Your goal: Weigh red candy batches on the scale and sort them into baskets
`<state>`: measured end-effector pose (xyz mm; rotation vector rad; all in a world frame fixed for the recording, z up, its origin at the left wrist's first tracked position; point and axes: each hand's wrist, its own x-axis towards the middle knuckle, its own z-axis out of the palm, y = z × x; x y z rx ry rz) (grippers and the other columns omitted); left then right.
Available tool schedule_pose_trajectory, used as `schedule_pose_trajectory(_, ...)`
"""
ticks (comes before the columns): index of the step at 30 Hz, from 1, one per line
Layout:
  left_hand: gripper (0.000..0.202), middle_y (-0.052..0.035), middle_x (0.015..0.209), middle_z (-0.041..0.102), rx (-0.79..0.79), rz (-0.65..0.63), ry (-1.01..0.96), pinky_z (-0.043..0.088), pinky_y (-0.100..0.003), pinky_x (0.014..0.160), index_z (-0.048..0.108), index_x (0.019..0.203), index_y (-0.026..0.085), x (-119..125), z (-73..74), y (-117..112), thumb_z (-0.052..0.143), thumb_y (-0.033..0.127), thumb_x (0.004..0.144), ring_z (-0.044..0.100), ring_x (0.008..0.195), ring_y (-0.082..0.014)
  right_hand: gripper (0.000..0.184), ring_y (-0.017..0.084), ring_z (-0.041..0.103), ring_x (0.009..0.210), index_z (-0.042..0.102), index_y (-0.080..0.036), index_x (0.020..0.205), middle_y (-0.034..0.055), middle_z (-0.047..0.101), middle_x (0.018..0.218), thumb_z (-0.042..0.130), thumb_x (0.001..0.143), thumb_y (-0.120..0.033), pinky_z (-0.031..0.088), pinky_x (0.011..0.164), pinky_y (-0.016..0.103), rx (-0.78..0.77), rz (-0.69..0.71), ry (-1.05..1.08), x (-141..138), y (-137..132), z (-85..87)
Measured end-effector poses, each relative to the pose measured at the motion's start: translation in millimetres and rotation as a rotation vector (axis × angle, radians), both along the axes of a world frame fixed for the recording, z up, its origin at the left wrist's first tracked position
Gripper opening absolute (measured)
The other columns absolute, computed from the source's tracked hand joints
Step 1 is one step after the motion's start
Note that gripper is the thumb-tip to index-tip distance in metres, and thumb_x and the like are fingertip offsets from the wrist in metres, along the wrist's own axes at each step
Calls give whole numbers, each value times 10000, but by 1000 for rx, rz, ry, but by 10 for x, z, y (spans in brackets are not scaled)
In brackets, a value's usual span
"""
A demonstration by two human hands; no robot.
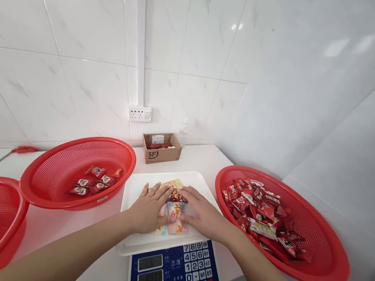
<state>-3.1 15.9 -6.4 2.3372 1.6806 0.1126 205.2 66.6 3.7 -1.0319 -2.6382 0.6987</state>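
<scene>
Fingers [164, 196] are resting spread open over packets [177, 227]. Uneven pressing might be skidding packets across the tray [135, 194] beneath.

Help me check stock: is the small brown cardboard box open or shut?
Open: the brown cardboard box shows red-wrapped items through its uncovered top.

Left hand [149, 210] and right hand [204, 213] over packets [176, 217] — white tray [197, 181] beneath (3 red baskets [329, 262] nearby).
</scene>
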Motion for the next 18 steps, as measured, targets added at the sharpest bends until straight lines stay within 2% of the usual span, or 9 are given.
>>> schedule_pose_trajectory(3,819,-80,1536,122,27,-1,-15,16,-569,1098,137,1463,200,16,25,-1,227,705,825,13,1398,-310,588,230,214,1378,365,-217,1382,78,294,1488,448,860,-476,221,1119,443,66,-180,17,277,-33,-54)
schedule_pose_trajectory(6,791,-54,1542,102,61,-59,-31,-11,-560,1098,148,1460,263,50,65,22,221,719,817,-26,1399,-296,578,227,274,1356,387,-184,1363,93,338,1464,382,874,-491,245,1112,430,139,-345,53,652,-80,-149)
schedule_pose_trajectory(10,811,-82,1535,129,-14,-98,-25,13,-576,1088,171,1452,292,100,70,80,227,754,787,19,1399,-305,620,271,366,1307,432,-136,1330,126,444,1392,327,861,-529,324,1064,466,150,-562,-10,1081,-146,-281)
schedule_pose_trajectory(14,837,-93,1529,166,-11,-30,-20,51,-574,1088,181,1450,283,152,32,86,249,767,771,93,1394,-313,634,284,463,1236,470,-167,1309,113,530,1322,332,839,-569,402,1005,452,122,-642,-29,1274,-173,-375)
schedule_pose_trajectory(18,811,-106,1533,143,-40,38,-33,52,-578,1087,190,1451,262,185,66,28,229,740,797,71,1394,-324,592,263,511,1193,484,-207,1303,79,575,1277,367,837,-552,431,984,419,165,-622,6,1326,-122,-496)
